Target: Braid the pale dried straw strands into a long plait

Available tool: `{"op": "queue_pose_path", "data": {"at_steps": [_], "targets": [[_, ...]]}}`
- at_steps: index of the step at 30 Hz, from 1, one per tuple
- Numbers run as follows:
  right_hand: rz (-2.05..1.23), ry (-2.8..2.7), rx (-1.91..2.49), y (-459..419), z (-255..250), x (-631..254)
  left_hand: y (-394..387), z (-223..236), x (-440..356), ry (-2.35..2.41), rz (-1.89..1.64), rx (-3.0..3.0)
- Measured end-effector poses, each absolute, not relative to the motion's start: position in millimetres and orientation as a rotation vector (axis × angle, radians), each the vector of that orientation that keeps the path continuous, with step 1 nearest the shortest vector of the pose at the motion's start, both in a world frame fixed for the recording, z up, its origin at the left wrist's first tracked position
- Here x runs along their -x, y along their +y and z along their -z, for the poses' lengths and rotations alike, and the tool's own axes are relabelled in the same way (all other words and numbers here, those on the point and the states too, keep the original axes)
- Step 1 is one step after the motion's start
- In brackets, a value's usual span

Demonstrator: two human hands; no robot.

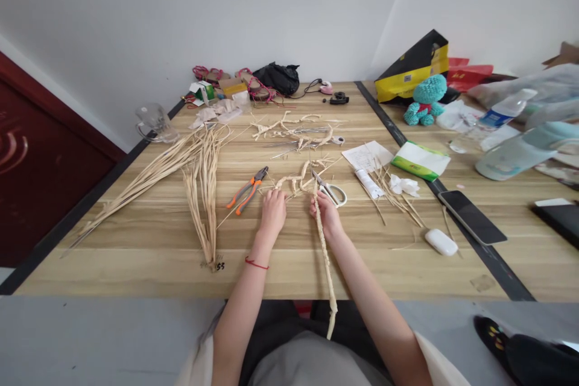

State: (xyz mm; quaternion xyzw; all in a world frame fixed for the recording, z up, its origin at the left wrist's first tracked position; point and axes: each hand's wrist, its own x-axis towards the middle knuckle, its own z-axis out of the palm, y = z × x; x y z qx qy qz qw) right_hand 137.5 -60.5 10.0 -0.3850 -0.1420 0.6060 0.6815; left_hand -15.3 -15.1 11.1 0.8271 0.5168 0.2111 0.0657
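Note:
My left hand [272, 209] and my right hand [324, 210] rest on the wooden table [149, 241], both closed on a long twisted straw rope [326, 271]. The rope's tail runs from my right hand down over the table's front edge to my lap. Its branched upper part [294, 181] lies just beyond my fingers. Orange-handled pliers [246, 190] lie left of my left hand. White-handled scissors [332, 191] lie just beyond my right hand.
Loose straw bundles [199, 175] spread across the left. More twisted straw pieces [294, 129] lie farther back. A glue tube [368, 183], paper, a phone [471, 216], a white earbud case [441, 242], a teal plush toy [425, 101] and bottles sit to the right.

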Motion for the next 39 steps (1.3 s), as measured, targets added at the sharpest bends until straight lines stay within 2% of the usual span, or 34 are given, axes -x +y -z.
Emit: {"op": "queue_pose_path", "data": {"at_steps": [4, 8, 14, 23, 27, 34, 39], "targets": [[-1.383, -0.339, 0.845, -61, -12, -138, -12, -9, 14, 1.464, -0.994, -2.204], [-1.386, -0.355, 0.843, -60, -13, -138, -7, -11, 12, 1.151, -1.341, -1.572], [-1.4, -0.378, 0.862, -60, -11, -139, -10, -32, 17, 0.684, -1.298, -0.996], [-1.403, -0.36, 0.82, -60, -12, -139, -15, -38, 36, 0.509, -1.437, -0.826], [-1.362, -0.398, 0.876, -60, -12, -133, -20, -34, 37, 0.463, -1.351, -0.964], [-1.262, -0.615, 0.95, -65, -11, -116, -29, -37, 18, 0.393, -0.828, -1.078], [-1.224, -0.629, 0.903, -67, -9, -115, -34, -38, 5, 0.326, -0.615, -1.119]]}}
